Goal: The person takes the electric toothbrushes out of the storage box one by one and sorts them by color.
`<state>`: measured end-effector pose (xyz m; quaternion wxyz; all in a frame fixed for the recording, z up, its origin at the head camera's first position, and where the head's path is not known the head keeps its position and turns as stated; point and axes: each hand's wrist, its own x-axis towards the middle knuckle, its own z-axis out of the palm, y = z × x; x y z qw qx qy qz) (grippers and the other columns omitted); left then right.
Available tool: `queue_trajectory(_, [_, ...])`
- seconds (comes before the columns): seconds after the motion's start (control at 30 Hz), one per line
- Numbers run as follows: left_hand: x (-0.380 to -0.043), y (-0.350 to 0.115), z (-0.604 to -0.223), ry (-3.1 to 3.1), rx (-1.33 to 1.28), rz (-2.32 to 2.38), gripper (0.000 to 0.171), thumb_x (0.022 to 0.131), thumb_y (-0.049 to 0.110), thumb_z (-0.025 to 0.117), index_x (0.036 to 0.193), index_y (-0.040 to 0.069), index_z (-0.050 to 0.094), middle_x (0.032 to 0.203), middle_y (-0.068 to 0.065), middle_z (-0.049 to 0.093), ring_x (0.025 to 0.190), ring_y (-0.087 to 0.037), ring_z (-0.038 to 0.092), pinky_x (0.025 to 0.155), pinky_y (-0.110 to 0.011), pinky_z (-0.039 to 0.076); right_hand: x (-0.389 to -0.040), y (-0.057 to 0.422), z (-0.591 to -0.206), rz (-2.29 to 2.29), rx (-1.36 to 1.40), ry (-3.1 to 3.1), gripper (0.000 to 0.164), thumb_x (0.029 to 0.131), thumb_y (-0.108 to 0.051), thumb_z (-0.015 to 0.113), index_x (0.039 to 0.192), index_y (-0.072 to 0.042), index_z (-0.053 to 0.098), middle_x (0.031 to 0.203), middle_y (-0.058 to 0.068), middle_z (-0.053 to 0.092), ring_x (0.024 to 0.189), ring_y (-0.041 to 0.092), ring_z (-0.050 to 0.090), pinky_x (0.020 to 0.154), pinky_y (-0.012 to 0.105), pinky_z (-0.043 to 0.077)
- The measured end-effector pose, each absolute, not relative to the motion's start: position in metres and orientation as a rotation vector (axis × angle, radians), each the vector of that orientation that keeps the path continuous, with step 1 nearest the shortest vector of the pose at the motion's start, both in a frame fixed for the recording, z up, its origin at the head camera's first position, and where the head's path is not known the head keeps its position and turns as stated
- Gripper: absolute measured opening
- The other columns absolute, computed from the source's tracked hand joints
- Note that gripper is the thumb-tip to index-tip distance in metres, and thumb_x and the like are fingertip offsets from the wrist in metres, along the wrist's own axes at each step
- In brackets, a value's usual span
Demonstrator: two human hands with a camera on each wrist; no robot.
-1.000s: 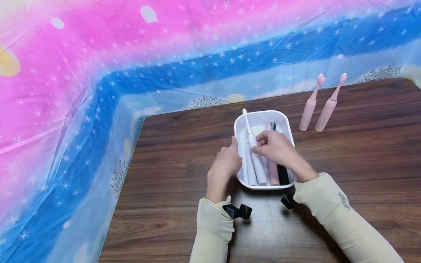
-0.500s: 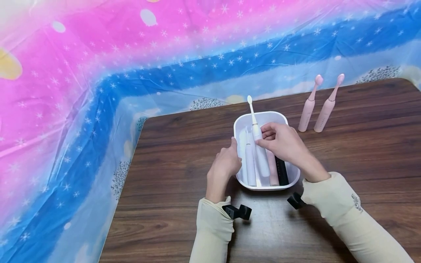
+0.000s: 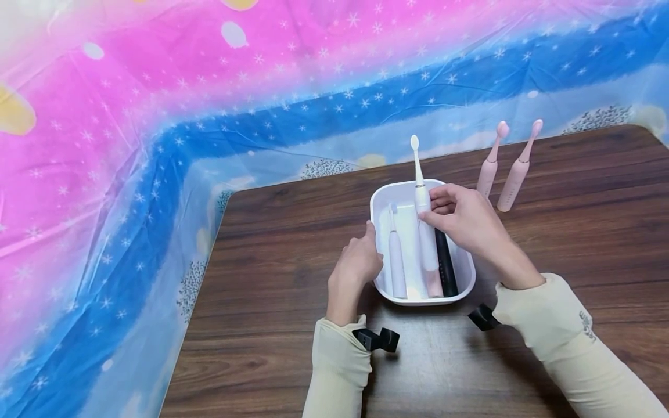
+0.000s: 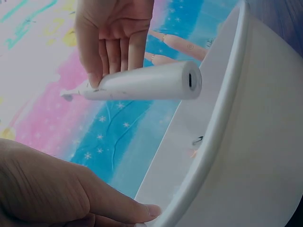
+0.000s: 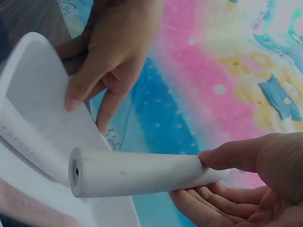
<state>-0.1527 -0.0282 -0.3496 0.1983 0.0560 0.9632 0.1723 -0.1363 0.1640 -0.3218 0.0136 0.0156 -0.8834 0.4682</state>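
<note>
My right hand (image 3: pixel 465 220) pinches a white electric toothbrush (image 3: pixel 428 247) between thumb and fingers. The toothbrush slants upward over the white bin (image 3: pixel 410 217), brush head beyond the far rim, and its base with a small dark slot shows in the left wrist view. At the bin's left side, my left hand (image 3: pixel 356 264) pinches the rim, thumb inside the wall. Inside the bin lie another white electric toothbrush (image 3: pixel 398 267), a pink handle (image 3: pixel 434 285) and a black handle (image 3: pixel 446 267). The raised toothbrush partly covers the pink one in the head view.
Two pink electric toothbrushes, one (image 3: pixel 514 183) in front and another (image 3: pixel 487 177) beside it, stand upright right of the bin, near my right hand. A brown wooden table (image 3: pixel 272 278) carries everything. Behind it hangs a pink and blue patterned cloth (image 3: pixel 292 87).
My right hand has lifted the white toothbrush out from the others in the bin and carried it up and to the right. The left hand has stayed at the rim.
</note>
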Motion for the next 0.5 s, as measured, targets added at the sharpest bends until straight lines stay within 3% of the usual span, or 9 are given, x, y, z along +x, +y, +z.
queue_trajectory(0.5, [-0.152, -0.028, -0.35, 2.699, 0.152, 0.485, 0.067, 0.093, 0.019, 0.051, 0.149, 0.013, 0.014, 0.127, -0.018, 0.053, 0.113, -0.031, 0.052, 0.088, -0.041, 0.043, -0.132, 0.184, -0.308, 1.407, 0.073, -2.664, 0.042, 0.084, -0.026, 0.067, 0.117, -0.001, 0.057, 0.103, 0.018, 0.065, 0.093, 0.027, 0.062, 0.068, 0.021, 0.046])
